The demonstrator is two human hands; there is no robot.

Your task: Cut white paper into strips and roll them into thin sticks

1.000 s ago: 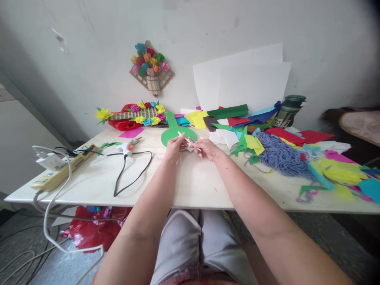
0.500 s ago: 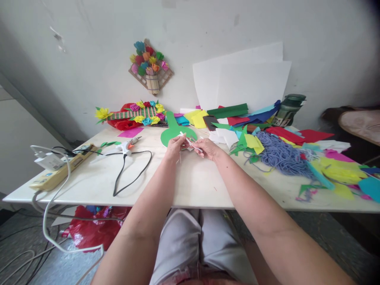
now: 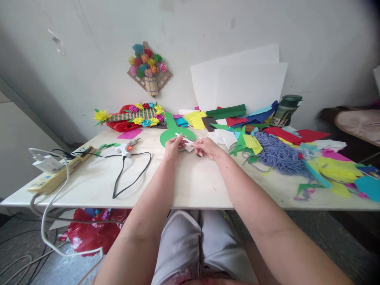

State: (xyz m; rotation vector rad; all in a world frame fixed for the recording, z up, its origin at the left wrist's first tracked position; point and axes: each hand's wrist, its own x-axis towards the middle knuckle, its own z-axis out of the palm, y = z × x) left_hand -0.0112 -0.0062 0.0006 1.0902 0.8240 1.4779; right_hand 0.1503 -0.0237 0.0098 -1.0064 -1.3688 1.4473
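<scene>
Between my hands is a narrow white paper strip, slanting down to the right. My left hand pinches it near its upper left end. My right hand has its fingers closed at the lower right end, where a wider white bit shows. A small dark thing peeks out under the right fingers, too hidden to name. Just behind both hands lies a round green paper shape with a long neck, partly covered by the fingers. Thin pale threads or sticks hang near the left fingertips.
A hot glue gun with a black cord lies left of my hands, near a power strip. On the right are purple yarn, coloured paper scraps and a dark green bottle. A flower-decorated guitar shape stands at the back.
My hands have drawn slightly apart, and more of the white strip shows between them, with a wider white bit at its lower end. The camera view has shifted slightly.
</scene>
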